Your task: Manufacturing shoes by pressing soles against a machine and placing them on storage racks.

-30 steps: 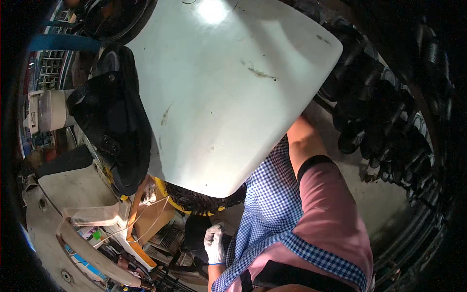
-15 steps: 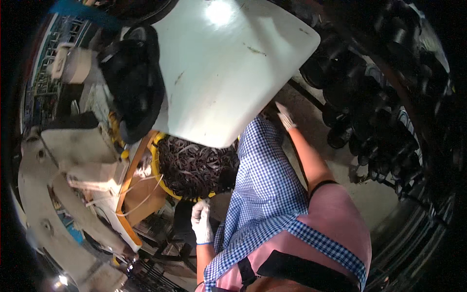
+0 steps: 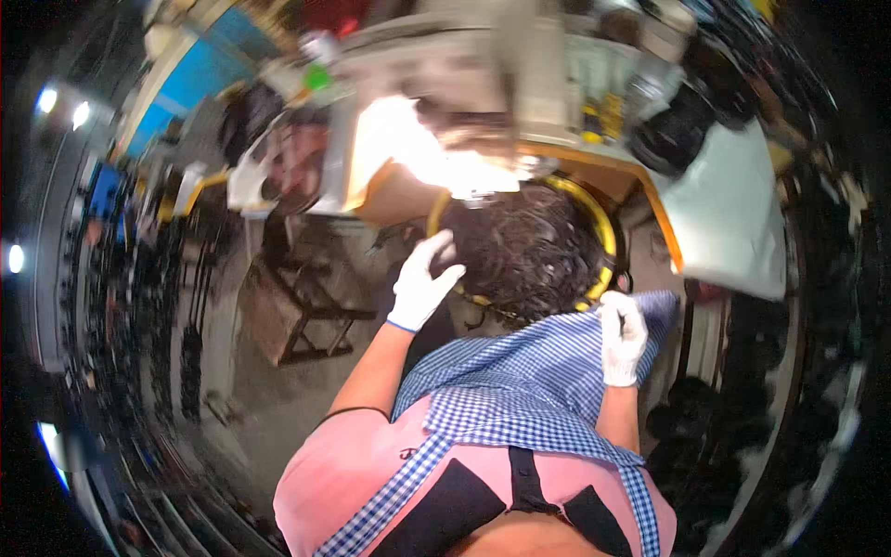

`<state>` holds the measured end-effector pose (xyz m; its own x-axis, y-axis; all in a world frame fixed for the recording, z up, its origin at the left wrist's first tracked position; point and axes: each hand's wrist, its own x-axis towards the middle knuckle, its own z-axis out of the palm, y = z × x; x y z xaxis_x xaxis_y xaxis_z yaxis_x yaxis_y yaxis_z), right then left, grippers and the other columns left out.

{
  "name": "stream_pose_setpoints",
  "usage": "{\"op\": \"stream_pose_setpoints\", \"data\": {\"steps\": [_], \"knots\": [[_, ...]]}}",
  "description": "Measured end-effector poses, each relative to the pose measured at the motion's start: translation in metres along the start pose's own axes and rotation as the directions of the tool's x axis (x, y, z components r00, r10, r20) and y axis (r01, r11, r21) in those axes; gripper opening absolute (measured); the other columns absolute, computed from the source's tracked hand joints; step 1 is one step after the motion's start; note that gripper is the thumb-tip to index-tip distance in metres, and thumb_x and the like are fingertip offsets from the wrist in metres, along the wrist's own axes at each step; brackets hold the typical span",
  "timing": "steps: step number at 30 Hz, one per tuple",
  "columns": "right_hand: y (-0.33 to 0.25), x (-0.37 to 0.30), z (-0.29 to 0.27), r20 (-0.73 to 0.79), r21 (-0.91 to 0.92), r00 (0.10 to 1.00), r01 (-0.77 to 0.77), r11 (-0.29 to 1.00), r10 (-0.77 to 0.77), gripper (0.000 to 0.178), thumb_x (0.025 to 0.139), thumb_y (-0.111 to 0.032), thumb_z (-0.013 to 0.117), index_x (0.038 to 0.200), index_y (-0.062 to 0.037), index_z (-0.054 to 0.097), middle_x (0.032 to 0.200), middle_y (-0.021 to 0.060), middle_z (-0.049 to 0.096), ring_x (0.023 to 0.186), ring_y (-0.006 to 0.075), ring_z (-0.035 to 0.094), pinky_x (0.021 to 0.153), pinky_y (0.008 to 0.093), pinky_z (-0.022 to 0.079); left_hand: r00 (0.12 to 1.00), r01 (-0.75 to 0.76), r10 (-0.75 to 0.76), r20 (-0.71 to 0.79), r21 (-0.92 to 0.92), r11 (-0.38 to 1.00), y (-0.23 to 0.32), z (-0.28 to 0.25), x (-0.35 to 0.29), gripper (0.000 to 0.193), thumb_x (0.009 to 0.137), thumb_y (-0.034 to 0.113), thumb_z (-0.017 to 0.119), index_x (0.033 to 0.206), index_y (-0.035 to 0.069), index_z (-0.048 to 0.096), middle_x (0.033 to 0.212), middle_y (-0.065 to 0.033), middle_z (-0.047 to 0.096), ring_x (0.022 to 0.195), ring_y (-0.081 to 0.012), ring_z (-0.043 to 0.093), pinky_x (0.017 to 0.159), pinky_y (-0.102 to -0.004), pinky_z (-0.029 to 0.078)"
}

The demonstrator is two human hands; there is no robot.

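A round tub with a yellow rim point(image 3: 608, 237) is heaped with dark, curly strips point(image 3: 534, 251). My left hand point(image 3: 425, 283), in a white glove, is at the tub's near left side. Its thumb and fingers are apart and nothing shows between them. My right hand point(image 3: 622, 339), also gloved in white, is over the right part of my blue checked apron point(image 3: 520, 362), just outside the tub's near right rim. Its fingers are curled in; whatever they may hold is hidden.
Beyond the tub, a bright lamp glares on a pale, blurred machine point(image 3: 538, 74) on a worktable. Black footwear point(image 3: 673, 130) lies to its right beside a white panel point(image 3: 729, 204). A brown wooden stand point(image 3: 297, 311) is on the floor at left. Dark racks line both sides.
My view has swung left, bringing the lit machine and tub to the middle. My left hand has moved up to the tub. My right hand has come back from its outstretched position and curled.
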<state>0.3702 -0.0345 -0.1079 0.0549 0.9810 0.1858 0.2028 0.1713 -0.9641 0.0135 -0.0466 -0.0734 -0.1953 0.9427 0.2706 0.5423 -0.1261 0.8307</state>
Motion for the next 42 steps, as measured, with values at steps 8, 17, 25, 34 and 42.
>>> {"op": "stream_pose_setpoints", "data": {"steps": [8,17,25,34,42], "knots": [[-0.027,-0.017,0.083,0.328,0.047,0.942,0.054,0.997,-0.066,0.013,0.086,0.001,0.068,0.099,-0.0013,0.069,0.095,0.0088,0.070,0.085,0.0176,0.066,0.077,0.0288,0.053,0.774,0.268,0.359,-0.521,0.783,0.561,-0.095,-0.168,0.031,0.078,0.070,0.010,0.072,0.144,0.013,0.046,0.146,-0.0181,0.046,0.133,-0.0435,0.042,0.110,-0.0544,0.038],[-0.073,-0.012,0.117,0.435,-0.030,0.851,0.341,0.940,-0.295,0.017,0.082,0.002,0.071,0.099,-0.0007,0.070,0.096,0.0112,0.071,0.089,0.0219,0.069,0.080,0.0308,0.054,0.710,-0.286,0.676,-0.199,0.795,0.535,-0.021,-0.206,0.077,0.026,0.077,0.015,0.074,0.102,0.011,0.069,0.105,-0.0076,0.067,0.106,-0.0298,0.062,0.094,-0.0443,0.048],[-0.141,0.002,0.147,0.406,0.062,0.680,0.646,0.760,-0.611,0.075,0.070,-0.026,0.089,0.132,0.0009,0.057,0.135,0.0222,0.057,0.124,0.0421,0.057,0.105,0.0467,0.046,0.839,-0.523,0.468,0.276,0.176,0.834,0.094,-0.116,-0.025,0.048,0.063,0.014,0.088,0.104,0.008,0.063,0.099,-0.0093,0.068,0.086,-0.0318,0.065,0.084,-0.0439,0.052],[-0.109,-0.005,0.076,0.060,0.864,0.983,-0.138,0.485,0.173,0.041,0.096,-0.017,0.051,0.134,-0.0014,0.052,0.131,0.0153,0.060,0.119,0.0317,0.060,0.104,0.0481,0.049,0.966,0.238,-0.214,0.143,-0.813,0.531,0.042,-0.005,-0.037,0.094,0.080,0.003,0.065,0.159,0.011,0.015,0.154,-0.0148,0.034,0.141,-0.0268,0.038,0.120,-0.0412,0.025],[-0.090,-0.012,0.052,0.333,0.858,0.922,-0.383,0.342,0.195,0.056,0.093,-0.010,0.056,0.146,0.0011,0.039,0.139,0.0189,0.054,0.128,0.0326,0.055,0.108,0.0458,0.047,0.761,0.590,-0.238,0.603,-0.796,-0.133,0.022,0.011,-0.041,0.061,0.088,0.024,0.068,0.141,0.003,0.045,0.134,-0.0178,0.059,0.120,-0.0323,0.061,0.101,-0.0479,0.052]]}}
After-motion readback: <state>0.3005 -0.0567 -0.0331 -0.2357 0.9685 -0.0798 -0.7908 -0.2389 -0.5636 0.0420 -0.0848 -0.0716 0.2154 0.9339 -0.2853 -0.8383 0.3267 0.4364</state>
